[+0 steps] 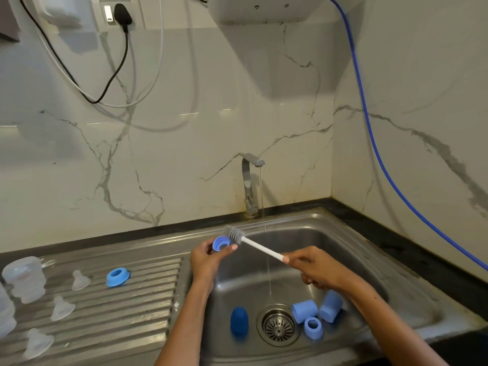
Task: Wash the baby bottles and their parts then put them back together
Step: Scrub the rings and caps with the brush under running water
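My left hand (208, 256) grips a light blue bottle ring (221, 243) over the sink's left edge. My right hand (315, 268) holds the white handle of a bottle brush (260, 248), whose grey head (234, 233) touches the ring's far side. In the sink basin (356, 260) lie a dark blue cap (239, 323) and three light blue caps or rings (314, 317) beside the drain (278, 326). On the draining board (137, 313) sit another blue ring (117, 277), three clear teats (62, 307) and a clear bottle (23, 278).
A thin stream of water runs from the steel tap (249, 183) into the basin. A blue hose (369, 133) hangs down the right wall. Cables and a plugged socket (118, 14) are on the marble wall at the upper left. A second clear bottle (5, 318) shows at the left edge.
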